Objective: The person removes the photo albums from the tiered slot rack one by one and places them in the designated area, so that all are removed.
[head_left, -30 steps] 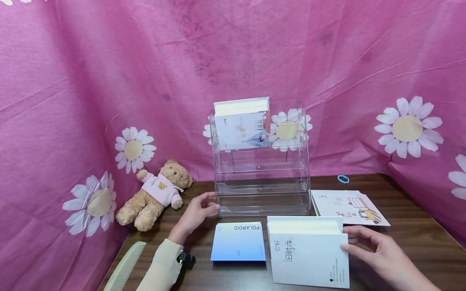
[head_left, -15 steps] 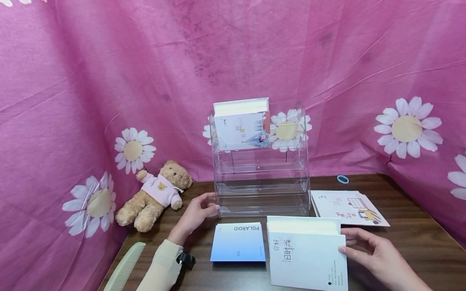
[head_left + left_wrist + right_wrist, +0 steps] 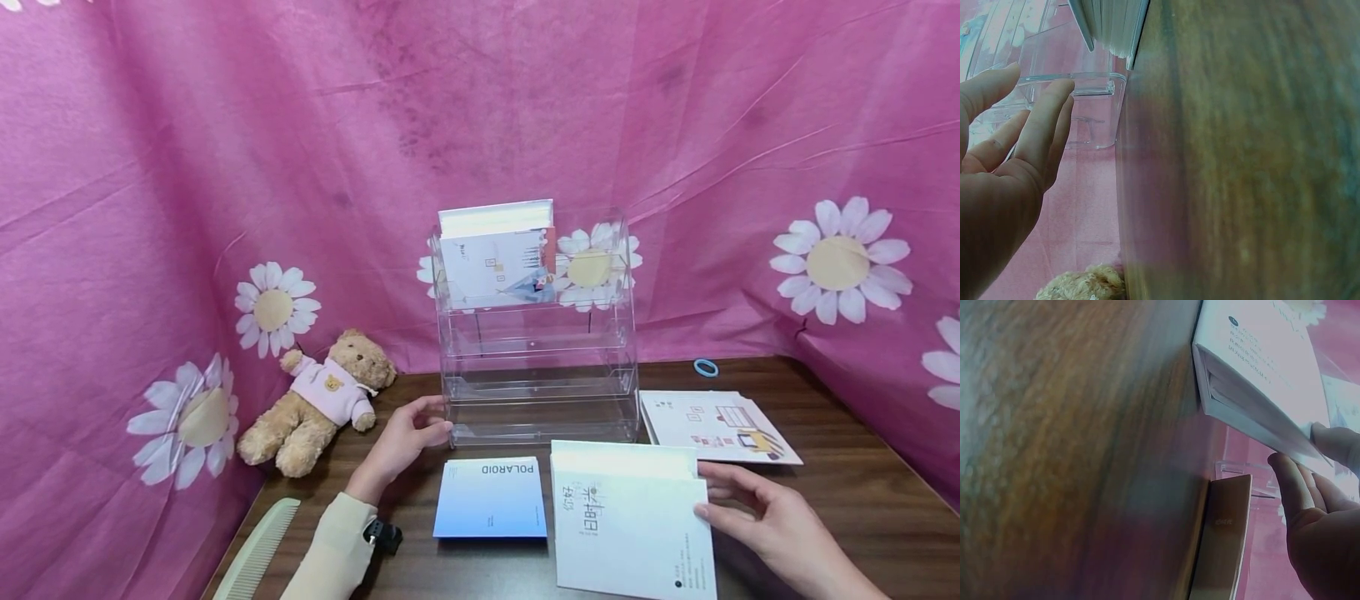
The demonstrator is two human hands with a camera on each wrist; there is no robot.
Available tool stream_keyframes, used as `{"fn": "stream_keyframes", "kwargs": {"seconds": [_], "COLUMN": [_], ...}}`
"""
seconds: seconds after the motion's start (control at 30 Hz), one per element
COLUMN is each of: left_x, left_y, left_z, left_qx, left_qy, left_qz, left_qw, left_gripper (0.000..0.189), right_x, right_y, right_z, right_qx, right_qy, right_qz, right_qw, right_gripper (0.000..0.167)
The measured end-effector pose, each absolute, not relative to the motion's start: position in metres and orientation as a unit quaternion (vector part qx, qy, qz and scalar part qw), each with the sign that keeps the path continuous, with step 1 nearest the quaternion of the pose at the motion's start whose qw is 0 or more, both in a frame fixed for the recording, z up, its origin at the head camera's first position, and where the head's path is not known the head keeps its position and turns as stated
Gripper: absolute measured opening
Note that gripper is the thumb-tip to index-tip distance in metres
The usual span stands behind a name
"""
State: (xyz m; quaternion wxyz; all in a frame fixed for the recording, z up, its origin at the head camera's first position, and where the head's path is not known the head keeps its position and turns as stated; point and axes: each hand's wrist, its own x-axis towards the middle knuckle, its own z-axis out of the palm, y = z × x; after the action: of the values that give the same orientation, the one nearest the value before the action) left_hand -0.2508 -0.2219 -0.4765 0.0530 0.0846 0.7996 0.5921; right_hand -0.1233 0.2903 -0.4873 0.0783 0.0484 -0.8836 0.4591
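My right hand pinches the right edge of a thick white photo album, thumb on the front cover and fingers behind. In the right wrist view the album stands tilted over the wooden table. Beside the left wall of a clear tiered display rack is my left hand, touching its lower front corner. The left wrist view shows those fingers fairly straight. A blue album marked POLAROID lies between the hands. On the rack's top tier stands another white album.
A further white album lies flat right of the rack, near a blue ring. At left are a teddy bear and a pale green comb. Pink flowered cloth surrounds the table.
My right hand has shifted slightly left with the white photo album, whose front cover has turned a little and moved left at its right edge. My left hand and the rack stay put.
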Motion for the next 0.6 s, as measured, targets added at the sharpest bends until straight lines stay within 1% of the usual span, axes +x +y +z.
{"fn": "stream_keyframes", "kwargs": {"seconds": [0.43,0.6], "left_x": [-0.2521,-0.2512], "left_y": [-0.2215,-0.2218], "left_z": [-0.4763,-0.4761], "left_qx": [0.091,0.09], "left_qy": [0.791,0.791], "left_qz": [0.603,0.602], "left_qw": [0.057,0.057], "left_gripper": [0.054,0.054], "right_x": [-0.1276,-0.13], "right_y": [0.2879,0.2878], "right_z": [-0.4936,-0.4949], "right_qx": [0.073,0.068], "right_qy": [-0.874,-0.874], "right_qz": [0.466,0.469], "right_qw": [0.114,0.107], "right_gripper": [0.048,0.048]}}
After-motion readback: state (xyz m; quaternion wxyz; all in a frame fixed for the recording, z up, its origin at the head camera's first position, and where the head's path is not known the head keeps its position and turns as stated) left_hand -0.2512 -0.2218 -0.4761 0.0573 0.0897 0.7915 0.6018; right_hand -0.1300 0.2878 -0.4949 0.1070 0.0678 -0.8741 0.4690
